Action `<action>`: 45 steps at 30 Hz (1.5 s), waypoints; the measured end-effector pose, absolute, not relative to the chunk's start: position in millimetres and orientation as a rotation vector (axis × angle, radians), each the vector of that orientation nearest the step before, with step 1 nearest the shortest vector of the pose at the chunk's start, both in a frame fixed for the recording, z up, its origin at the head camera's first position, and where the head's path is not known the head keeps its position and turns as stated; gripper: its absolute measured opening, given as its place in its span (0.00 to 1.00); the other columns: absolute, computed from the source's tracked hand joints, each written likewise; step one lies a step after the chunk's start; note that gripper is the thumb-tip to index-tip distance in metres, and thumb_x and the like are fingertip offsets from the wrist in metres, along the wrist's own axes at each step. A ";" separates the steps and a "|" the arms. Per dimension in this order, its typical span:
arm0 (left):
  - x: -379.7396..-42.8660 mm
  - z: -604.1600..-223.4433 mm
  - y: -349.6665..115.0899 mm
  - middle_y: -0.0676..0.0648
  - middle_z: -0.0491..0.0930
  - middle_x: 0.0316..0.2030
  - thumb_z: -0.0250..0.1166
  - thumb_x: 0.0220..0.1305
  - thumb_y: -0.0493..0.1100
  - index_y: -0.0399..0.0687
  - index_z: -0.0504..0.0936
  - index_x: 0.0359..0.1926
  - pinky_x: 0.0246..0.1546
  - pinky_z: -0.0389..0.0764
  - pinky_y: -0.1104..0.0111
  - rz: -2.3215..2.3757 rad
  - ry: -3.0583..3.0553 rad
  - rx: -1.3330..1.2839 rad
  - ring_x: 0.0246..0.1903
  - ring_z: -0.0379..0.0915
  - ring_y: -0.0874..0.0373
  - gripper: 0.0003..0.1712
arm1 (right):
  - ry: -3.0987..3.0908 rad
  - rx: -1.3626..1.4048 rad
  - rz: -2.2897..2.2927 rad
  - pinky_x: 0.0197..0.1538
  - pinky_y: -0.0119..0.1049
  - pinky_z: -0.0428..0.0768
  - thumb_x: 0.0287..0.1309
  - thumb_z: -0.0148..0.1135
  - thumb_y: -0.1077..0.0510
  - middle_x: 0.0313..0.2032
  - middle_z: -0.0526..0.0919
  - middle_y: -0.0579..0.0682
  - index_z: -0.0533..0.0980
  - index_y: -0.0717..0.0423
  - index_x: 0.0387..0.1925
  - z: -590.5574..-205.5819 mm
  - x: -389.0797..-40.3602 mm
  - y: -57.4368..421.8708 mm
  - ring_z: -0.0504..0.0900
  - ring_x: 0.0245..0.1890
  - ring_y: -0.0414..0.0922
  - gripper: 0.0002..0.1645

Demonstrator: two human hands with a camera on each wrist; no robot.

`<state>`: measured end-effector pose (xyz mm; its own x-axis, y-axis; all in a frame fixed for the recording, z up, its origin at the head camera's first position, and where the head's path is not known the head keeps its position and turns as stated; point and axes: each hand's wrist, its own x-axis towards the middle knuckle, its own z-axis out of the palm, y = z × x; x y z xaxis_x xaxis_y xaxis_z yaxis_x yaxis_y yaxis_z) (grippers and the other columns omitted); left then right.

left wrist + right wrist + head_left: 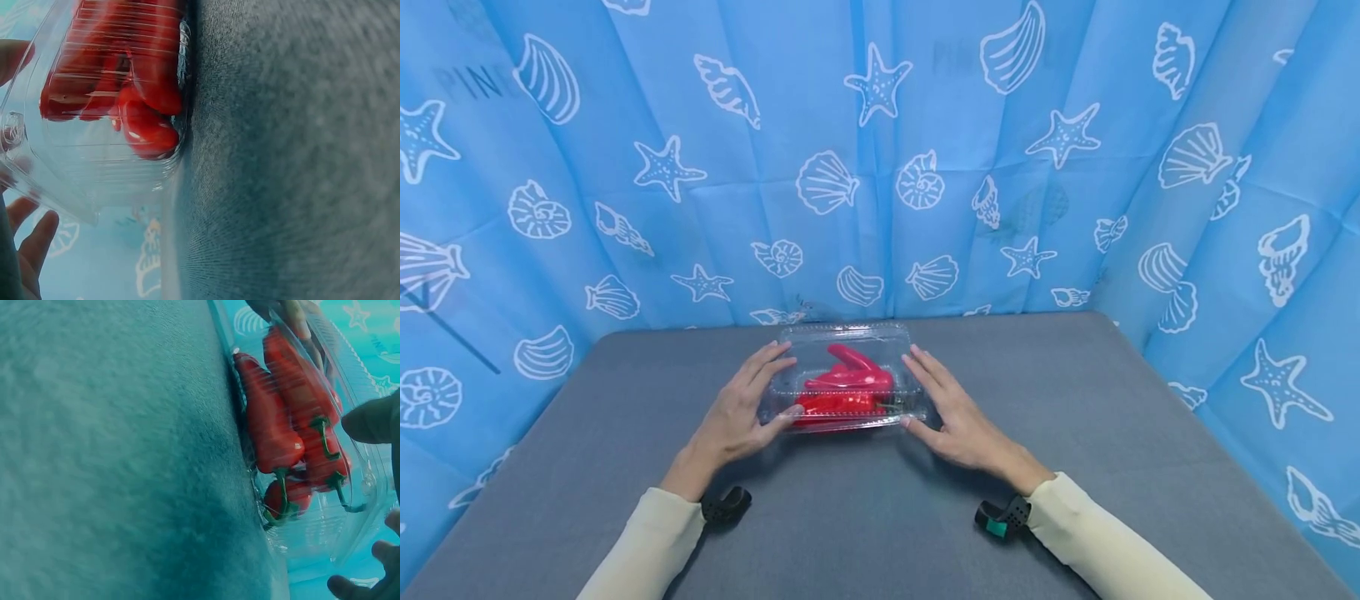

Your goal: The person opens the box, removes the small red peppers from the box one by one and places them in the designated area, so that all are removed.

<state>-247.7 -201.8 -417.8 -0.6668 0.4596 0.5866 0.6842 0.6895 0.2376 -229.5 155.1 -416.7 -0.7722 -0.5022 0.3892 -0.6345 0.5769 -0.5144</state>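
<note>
A clear plastic clamshell box (880, 335) rests on the table with several red peppers (848, 379) inside. Green stems (335, 481) show through its wall in the right wrist view. My left hand (741, 412) is at the box's left side, its thumb at the front edge and fingers spread toward the back corner. At the right side is my right hand (962, 421), likewise spread, with its thumb by the front corner. In both wrist views several fingers extend past the plastic. Whether the lid is latched I cannot tell.
Grey cloth covers the table (865, 525). Behind it and along the sides hangs a blue curtain (820, 108) with white shells and starfish. A black band (726, 507) is at the left wrist, and another band (1002, 515) is at the right.
</note>
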 end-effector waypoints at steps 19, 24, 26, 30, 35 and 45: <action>-244.9 -414.7 -197.5 0.42 0.64 0.73 0.71 0.55 0.55 0.44 0.71 0.67 0.64 0.66 0.37 -0.629 -2.420 -0.875 0.73 0.55 0.40 0.41 | -2.457 1.111 0.865 0.71 0.62 0.59 0.70 0.60 0.54 0.74 0.62 0.57 0.62 0.61 0.74 -417.1 -228.9 153.8 0.50 0.78 0.58 0.36; -244.4 -415.4 -196.4 0.42 0.64 0.73 0.71 0.55 0.55 0.46 0.71 0.68 0.64 0.66 0.38 -0.634 -2.415 -0.862 0.74 0.56 0.41 0.41 | -2.404 1.116 0.820 0.71 0.59 0.61 0.70 0.60 0.57 0.72 0.66 0.58 0.65 0.65 0.70 -419.1 -228.4 152.2 0.54 0.76 0.59 0.33; -244.3 -415.5 -196.1 0.42 0.64 0.73 0.71 0.55 0.55 0.46 0.71 0.68 0.64 0.67 0.38 -0.638 -2.411 -0.858 0.73 0.56 0.41 0.41 | -2.376 1.122 0.801 0.71 0.59 0.62 0.69 0.61 0.58 0.71 0.68 0.58 0.66 0.66 0.69 -419.6 -228.7 151.9 0.56 0.75 0.60 0.32; -244.4 -415.5 -195.6 0.42 0.64 0.73 0.72 0.55 0.54 0.47 0.71 0.68 0.63 0.67 0.37 -0.643 -2.405 -0.857 0.73 0.57 0.41 0.41 | -2.311 1.136 0.762 0.68 0.59 0.66 0.65 0.62 0.61 0.68 0.71 0.60 0.69 0.68 0.66 -419.9 -229.0 151.4 0.61 0.72 0.64 0.30; -244.8 -414.9 -195.2 0.43 0.64 0.73 0.71 0.55 0.54 0.47 0.71 0.68 0.63 0.67 0.37 -0.652 -2.399 -0.862 0.73 0.56 0.41 0.41 | -2.227 1.151 0.718 0.64 0.60 0.71 0.58 0.67 0.66 0.63 0.75 0.63 0.71 0.70 0.62 -419.8 -230.6 151.2 0.67 0.68 0.67 0.31; -244.6 -414.9 -193.5 0.41 0.65 0.72 0.71 0.57 0.52 0.46 0.72 0.67 0.61 0.71 0.39 -0.702 -2.351 -0.912 0.72 0.58 0.39 0.39 | -2.124 1.117 0.623 0.57 0.55 0.79 0.46 0.69 0.71 0.58 0.82 0.59 0.78 0.65 0.57 -412.4 -232.3 157.6 0.77 0.61 0.63 0.32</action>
